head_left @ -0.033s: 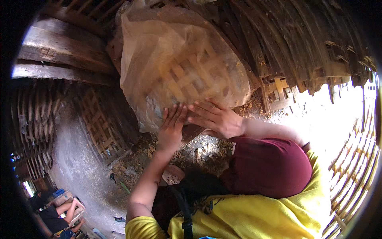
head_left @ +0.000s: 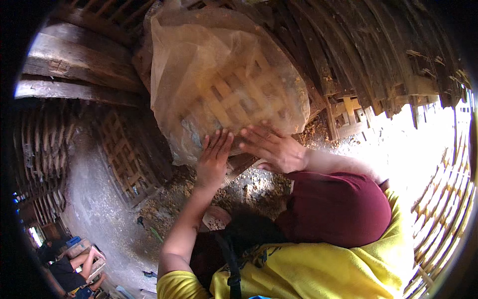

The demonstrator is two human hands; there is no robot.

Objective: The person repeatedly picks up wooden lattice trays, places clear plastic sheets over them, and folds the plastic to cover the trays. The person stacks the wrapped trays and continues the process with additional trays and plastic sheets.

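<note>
A translucent whitish plastic sheet [head_left: 184, 65] lies over a woven lattice of flat strips [head_left: 231, 99], which shows through it. My left hand [head_left: 214, 157] rests flat on the sheet's near edge, fingers stretched out and pointing away from me. Beside it my right hand [head_left: 276, 149] comes in from the right, its fingers spread on the sheet toward the left. Neither hand grips anything that I can see. A narrow gap separates the two hands. Whatever lies under the lattice is hidden.
A second woven lattice panel [head_left: 122, 154] leans at the left. Wooden planks [head_left: 84, 60] stand at the far left, and a slatted wall [head_left: 358, 55] at the far right. Crumbly bits litter the ground [head_left: 249, 192]. Another person [head_left: 69, 271] sits at the lower left.
My right hand has shifted slightly to the right with its fingers more spread, widening the gap between my hands. The sheet's right edge has drawn in a little. My left hand is almost unchanged.
</note>
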